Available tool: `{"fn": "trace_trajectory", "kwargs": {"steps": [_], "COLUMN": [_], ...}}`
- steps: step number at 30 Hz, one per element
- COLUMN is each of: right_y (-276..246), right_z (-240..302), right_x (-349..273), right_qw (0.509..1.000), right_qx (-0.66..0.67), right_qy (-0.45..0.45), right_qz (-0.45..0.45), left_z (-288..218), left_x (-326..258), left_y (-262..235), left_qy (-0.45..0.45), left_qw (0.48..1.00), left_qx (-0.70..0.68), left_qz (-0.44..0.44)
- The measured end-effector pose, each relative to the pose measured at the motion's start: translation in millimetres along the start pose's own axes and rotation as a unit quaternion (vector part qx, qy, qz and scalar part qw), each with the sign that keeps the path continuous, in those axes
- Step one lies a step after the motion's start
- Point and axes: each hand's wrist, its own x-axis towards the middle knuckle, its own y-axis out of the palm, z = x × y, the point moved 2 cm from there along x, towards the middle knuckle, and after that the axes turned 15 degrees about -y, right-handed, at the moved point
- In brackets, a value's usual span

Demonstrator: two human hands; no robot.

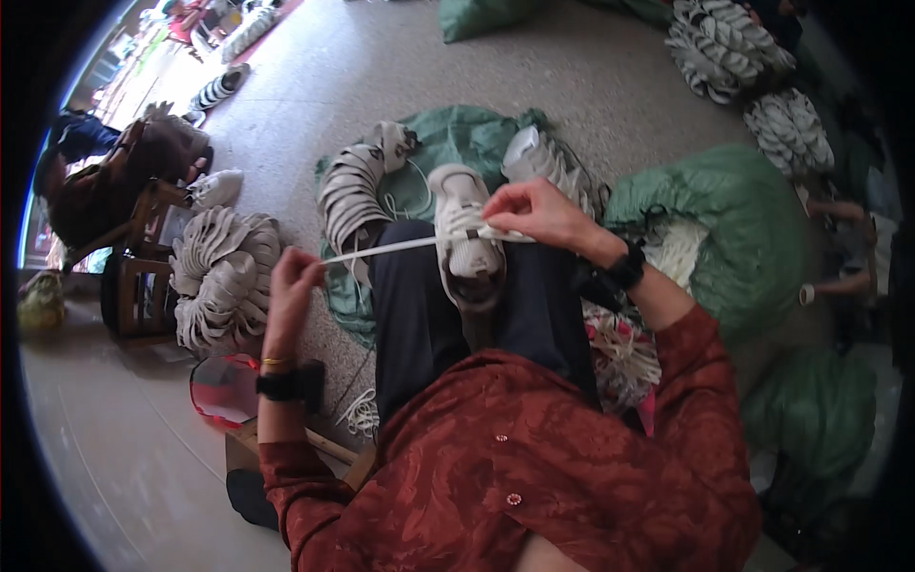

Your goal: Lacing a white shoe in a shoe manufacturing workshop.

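Observation:
A white lace-up shoe (457, 181) rests on my lap, between the thighs of my dark trousers, its toe away from me and its dark opening towards me. A white shoelace (393, 248) runs taut from the shoe's eyelets out to the left. My left hand (296, 279) is closed around that lace's far end, well clear of the shoe. Just right of the shoe's tongue, my right hand (545, 215) is pinched closed with white lace at its fingers. How the lace passes beneath those fingers is partly hidden.
Nested rows of white shoes (348, 200) lie on a green sheet (448, 133) beyond my knees. A coiled row of shoe pieces (227, 276) is at left, near a wooden stool (143, 248). An open green sack (753, 248) of white laces stands at right. Other people sit at both sides.

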Motion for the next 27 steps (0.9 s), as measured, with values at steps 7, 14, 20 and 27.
{"fn": "trace_trajectory", "kwargs": {"steps": [7,14,20,27], "right_y": [12,19,30,34], "right_z": [6,1,0,-4], "right_x": [-10,-34,-41,-44], "right_qw": [0.996,0.960,0.950,0.939], "right_qx": [-0.065,-0.247,-0.266,-0.297], "right_qy": [-0.009,-0.101,-0.125,-0.144], "right_qz": [-0.063,-0.091,-0.105,-0.098], "left_z": [80,120,-3,-59], "left_x": [-24,-22,-15,-17], "left_y": [-125,-100,49,139], "left_qy": [-0.164,-0.106,0.104,0.241], "left_qw": [0.979,0.974,0.990,0.937], "left_qx": [0.040,0.138,0.081,0.251], "left_qz": [-0.118,-0.145,-0.057,0.020]}}
